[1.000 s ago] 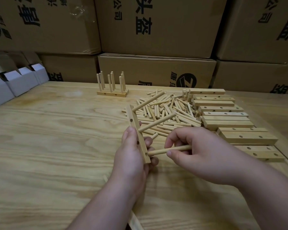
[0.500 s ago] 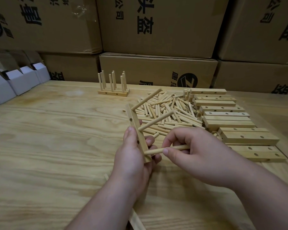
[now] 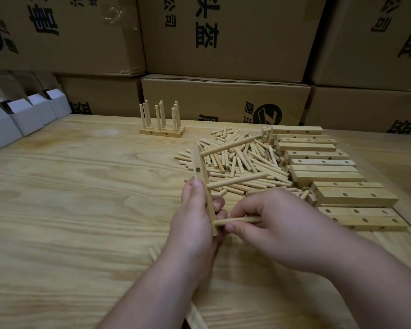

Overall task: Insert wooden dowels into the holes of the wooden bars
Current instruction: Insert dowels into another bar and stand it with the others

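The left hand (image 3: 195, 217) is gripping a wooden bar (image 3: 203, 186) upright above the tabletop (image 3: 69, 210), thumb running along one face, fingers wrapping the other. Two dowels are already sticking out of the bar's right side, an upper dowel (image 3: 228, 147) and a middle dowel (image 3: 237, 180). The right hand (image 3: 271, 224) is pinching a third dowel (image 3: 237, 220) between thumb and fingers, its tip meeting the bar near the lowest hole. The hands are working close together, nearly touching.

These pieces are looking light, stiff and dry, so grip should be easy. Pinching the dowel close to the bar seems wise, keeping it straight while it is being pushed. Behind, a loose dowel pile (image 3: 242, 160) and stacked bars (image 3: 323, 172) are waiting, and a finished rack (image 3: 161, 124) is standing further back.
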Available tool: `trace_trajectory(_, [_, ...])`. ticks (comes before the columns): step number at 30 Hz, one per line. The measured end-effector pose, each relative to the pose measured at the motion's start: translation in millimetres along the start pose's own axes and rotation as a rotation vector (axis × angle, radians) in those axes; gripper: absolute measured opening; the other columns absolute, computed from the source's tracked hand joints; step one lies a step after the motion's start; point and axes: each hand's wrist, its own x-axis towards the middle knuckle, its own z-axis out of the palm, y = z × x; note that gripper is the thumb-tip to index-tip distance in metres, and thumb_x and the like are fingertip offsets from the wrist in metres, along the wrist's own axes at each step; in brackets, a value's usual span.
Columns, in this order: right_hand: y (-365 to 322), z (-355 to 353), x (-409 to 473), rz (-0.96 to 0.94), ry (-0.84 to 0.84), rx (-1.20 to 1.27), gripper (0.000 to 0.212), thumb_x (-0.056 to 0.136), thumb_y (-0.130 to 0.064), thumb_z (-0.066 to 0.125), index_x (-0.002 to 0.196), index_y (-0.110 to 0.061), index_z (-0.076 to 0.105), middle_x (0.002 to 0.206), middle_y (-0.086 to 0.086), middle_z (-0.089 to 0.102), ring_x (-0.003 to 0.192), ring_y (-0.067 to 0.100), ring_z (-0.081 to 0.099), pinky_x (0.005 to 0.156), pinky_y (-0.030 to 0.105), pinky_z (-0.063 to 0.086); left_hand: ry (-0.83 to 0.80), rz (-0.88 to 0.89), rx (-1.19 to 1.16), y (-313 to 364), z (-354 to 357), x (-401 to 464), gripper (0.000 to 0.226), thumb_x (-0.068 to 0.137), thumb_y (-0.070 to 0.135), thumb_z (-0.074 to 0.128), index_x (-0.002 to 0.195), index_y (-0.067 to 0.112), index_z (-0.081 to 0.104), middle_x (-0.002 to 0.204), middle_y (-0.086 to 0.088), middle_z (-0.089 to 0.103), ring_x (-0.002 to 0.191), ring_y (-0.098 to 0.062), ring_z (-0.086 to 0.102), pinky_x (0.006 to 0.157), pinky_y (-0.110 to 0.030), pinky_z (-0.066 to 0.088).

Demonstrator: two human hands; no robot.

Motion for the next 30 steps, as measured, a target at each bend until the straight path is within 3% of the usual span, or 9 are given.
trace_trajectory(7, [-4.4, 1.4, 0.0, 0.023, 0.012, -0.049, 0.013, 0.088, -0.047, 0.065, 0.091, -0.036, 0.071, 0.077, -0.011, 0.073, 0.067, 0.006, 0.066, 0.067, 0.036, 0.055, -0.033, -0.018, -0.008, -0.4, 0.3, -1.0, 0.030, 0.107, 0.047, 0.037, 0.114, 0.035, 0.064, 0.062, 0.005, 0.051, 0.051, -0.009, 0.047, 0.047, -0.024, 0.042])
trace_trajectory(11, [1.1, -1.7, 3.0, 0.052, 0.049, 0.133, 0.007, 0.085, -0.034, 0.076, 0.084, -0.030, 0.070, 0.070, -0.034, 0.064, 0.063, -0.010, 0.060, 0.054, 0.010, 0.042, -0.030, -0.012, -0.046, -0.1, 0.0, -1.5, 0.031, 0.106, 0.047, 0.041, 0.116, 0.032, 0.066, 0.067, 0.002, 0.057, 0.058, -0.013, 0.054, 0.053, -0.028, 0.049])
trace_trajectory(15, [13.5, -17.6, 3.7, 0.115, 0.100, 0.233, 0.022, 0.077, -0.036, 0.083, 0.092, -0.039, 0.067, 0.076, -0.011, 0.067, 0.059, 0.002, 0.060, 0.054, 0.021, 0.050, -0.015, 0.019, 0.002, -0.7, -0.8, 0.3, 0.025, 0.104, 0.039, 0.048, 0.106, 0.038, 0.073, 0.080, 0.003, 0.065, 0.077, -0.017, 0.061, 0.069, -0.037, 0.051])
trace_trajectory(20, [26.6, -28.2, 6.4, 0.188, 0.274, 0.508, 0.030, 0.077, -0.039, 0.081, 0.101, -0.041, 0.064, 0.079, -0.006, 0.073, 0.060, 0.010, 0.068, 0.055, 0.027, 0.054, -0.009, -0.004, -0.099, 3.7, 2.5, -0.4, 0.012, 0.101, 0.020, 0.058, 0.112, 0.017, 0.061, 0.091, -0.003, 0.074, 0.076, -0.017, 0.072, 0.063, -0.032, 0.058])
trace_trajectory(24, [29.1, -20.1, 8.2, 0.209, 0.360, 0.517, 0.030, 0.076, -0.049, 0.077, 0.101, -0.034, 0.072, 0.085, -0.007, 0.072, 0.066, 0.003, 0.068, 0.055, 0.019, 0.052, 0.019, 0.022, -0.145, 4.9, 2.4, -1.7, 0.007, 0.098, 0.013, 0.061, 0.102, 0.013, 0.055, 0.091, -0.004, 0.077, 0.086, -0.025, 0.076, 0.068, -0.033, 0.060])
trace_trajectory(30, [30.1, -10.9, 10.1, 0.235, 0.248, 0.352, 0.017, 0.080, -0.048, 0.077, 0.093, -0.038, 0.074, 0.088, -0.019, 0.072, 0.077, 0.004, 0.068, 0.074, 0.034, 0.058, 0.002, 0.024, -0.106, 4.4, 1.7, -2.7, 0.015, 0.097, 0.014, 0.062, 0.111, 0.013, 0.057, 0.107, -0.011, 0.077, 0.097, -0.029, 0.076, 0.076, -0.035, 0.062])
